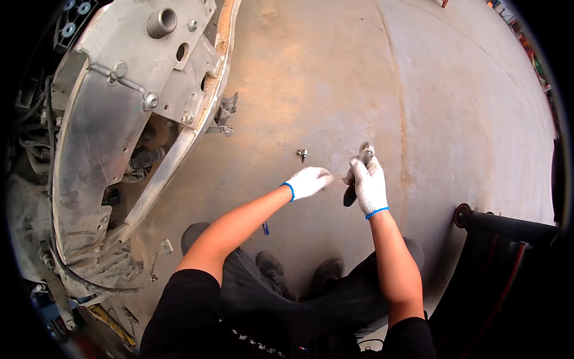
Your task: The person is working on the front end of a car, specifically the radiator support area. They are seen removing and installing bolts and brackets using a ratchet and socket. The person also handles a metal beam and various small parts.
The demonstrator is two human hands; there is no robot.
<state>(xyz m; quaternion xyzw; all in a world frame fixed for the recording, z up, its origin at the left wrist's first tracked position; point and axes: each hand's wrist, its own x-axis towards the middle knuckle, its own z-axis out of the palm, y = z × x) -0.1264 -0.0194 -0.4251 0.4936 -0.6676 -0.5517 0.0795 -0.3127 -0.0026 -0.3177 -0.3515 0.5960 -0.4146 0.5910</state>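
Note:
My right hand [369, 186], in a white knit glove with a blue cuff, is closed around a tool [350, 196]. A dark, rounded end of it hangs below the palm and a greyish part sticks out above the fingers; its exact kind is hard to make out. My left hand [308, 182], gloved the same way, is a little to the left of it, apart from the tool. Its fingertips are smeared by motion. Just beyond the left hand, a few small metal fasteners [302, 155] lie together on the concrete floor [311, 78].
On the left stands a large vehicle front section [101, 143] with bare metal panels, bolts and exposed hoses. A small blue object [265, 228] lies on the floor beside my left knee. To the right is a black, padded-looking piece [508, 226] with a round end. My shoes [326, 275] are below.

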